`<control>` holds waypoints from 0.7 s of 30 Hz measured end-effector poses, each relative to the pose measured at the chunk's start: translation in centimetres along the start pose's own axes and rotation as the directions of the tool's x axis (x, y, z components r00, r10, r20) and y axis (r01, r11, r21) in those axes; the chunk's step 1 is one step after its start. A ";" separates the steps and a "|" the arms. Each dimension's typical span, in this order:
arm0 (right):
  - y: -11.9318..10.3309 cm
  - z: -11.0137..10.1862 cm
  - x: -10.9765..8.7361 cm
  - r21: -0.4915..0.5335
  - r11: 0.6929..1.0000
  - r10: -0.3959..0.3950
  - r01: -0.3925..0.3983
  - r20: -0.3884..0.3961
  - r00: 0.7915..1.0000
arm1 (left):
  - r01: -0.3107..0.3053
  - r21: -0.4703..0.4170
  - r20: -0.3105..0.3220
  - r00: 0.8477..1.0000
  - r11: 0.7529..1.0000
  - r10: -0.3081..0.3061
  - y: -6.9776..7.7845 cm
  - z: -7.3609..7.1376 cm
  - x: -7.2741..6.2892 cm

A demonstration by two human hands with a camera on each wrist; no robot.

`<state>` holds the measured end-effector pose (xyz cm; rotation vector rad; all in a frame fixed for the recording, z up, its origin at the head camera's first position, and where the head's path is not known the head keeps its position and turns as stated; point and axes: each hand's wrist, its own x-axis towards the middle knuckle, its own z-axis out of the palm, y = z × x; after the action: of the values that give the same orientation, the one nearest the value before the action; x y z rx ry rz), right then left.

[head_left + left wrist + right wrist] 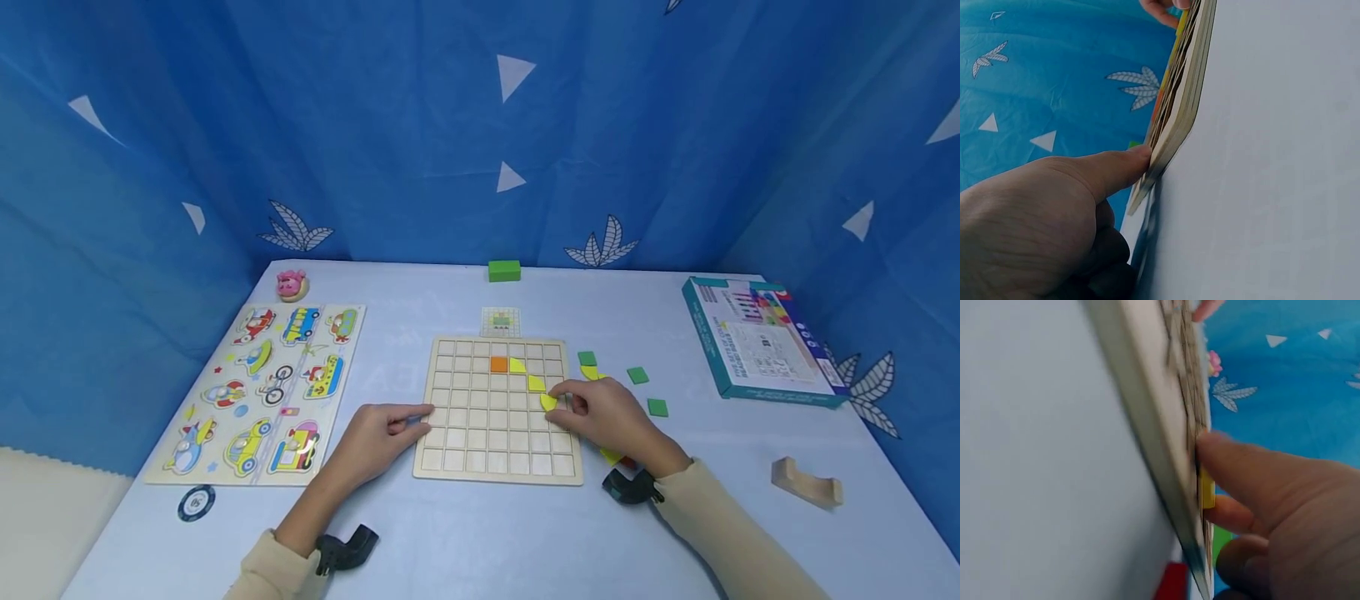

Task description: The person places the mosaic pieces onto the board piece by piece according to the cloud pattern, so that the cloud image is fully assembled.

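A wooden grid board (476,467) lies on the table, with an orange square tile (498,364) and two yellow quarter-round tiles, one (517,365) beside the orange and one (536,382) lower right. My right hand (603,414) pinches another yellow quarter-round tile (548,402) between thumb and index finger over the board's right side. In the right wrist view, yellow (1208,490) shows between those fingers. My left hand (378,437) touches the board's left edge with straight index finger and thumb; in the left wrist view the thumb (1125,167) presses against the edge.
A small pattern card (500,322) and a green block (504,271) stand behind the board. Green tiles (637,376) lie right, with yellow tiles partly under my right hand. A picture puzzle (251,392) is left; a box (765,342) and a curved wooden block (807,483) are right.
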<state>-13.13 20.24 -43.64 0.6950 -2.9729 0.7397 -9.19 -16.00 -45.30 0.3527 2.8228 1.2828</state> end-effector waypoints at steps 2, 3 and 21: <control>-0.3 0.2 -0.1 -0.016 1.000 0.000 -0.001 -0.027 1.000 | -0.005 0.001 -0.001 1.000 1.000 0.005 0.0 0.0 0.0; -0.4 0.3 -0.1 -0.018 1.000 0.003 -0.004 -0.036 0.999 | -0.008 0.002 -0.002 1.000 1.000 0.008 0.0 -0.1 0.0; 0.5 0.7 0.2 0.110 0.994 0.007 -0.009 0.012 1.000 | -0.007 0.001 0.002 1.000 1.000 0.007 0.0 -0.1 0.0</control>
<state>-13.41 20.25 -44.51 0.6946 -2.9660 0.9085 -9.21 -16.08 -45.29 0.3637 2.8228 1.2816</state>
